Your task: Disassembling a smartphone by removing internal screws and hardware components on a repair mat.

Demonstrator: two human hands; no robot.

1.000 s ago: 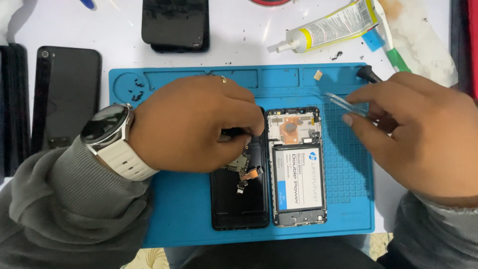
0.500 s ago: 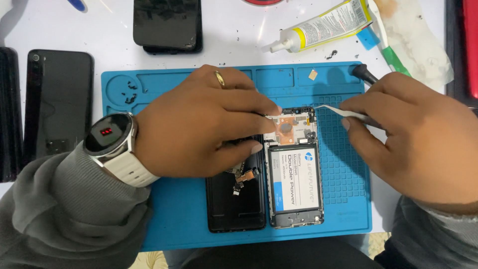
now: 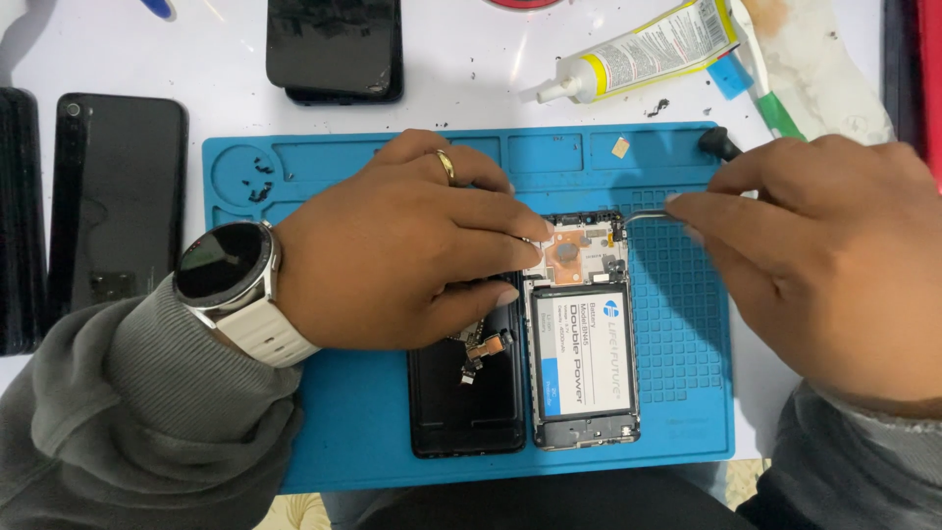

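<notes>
**Opened Smartphone Under Two Hands on Repair Mat**

Resting flat on a blue silicone repair mat (image 3: 343, 442) with moulded trays and a fine grid texture, the opened smartphone (image 3: 584, 344) shows a copper-coloured shield at its top end and a rectangular white-and-blue labelled battery (image 3: 581, 353) filling its lower part. Just beside it on its left lies the detached black back cover (image 3: 466, 402), glossy, with small flex parts lying on it.

The left hand (image 3: 402, 250) lies palm down, fingers stretched rightward and loosely spread; its fingertips (image 3: 535, 240) press on the phone's upper left edge, nothing gripped. A gold ring sits on one finger, and a round-faced watch (image 3: 226, 260) with a white strap wraps the wrist above a grey knit sleeve.

The right hand (image 3: 834, 265) is curled closed, pinching thin metal tweezers (image 3: 643, 215) whose tips reach the phone's upper right corner. The phone lies between the two hands, nearer the left.

Off the mat on the white table (image 3: 471, 83): a glue tube (image 3: 643, 49), a dark phone (image 3: 334, 49) at the top, another black phone (image 3: 118, 196) at the left.
</notes>
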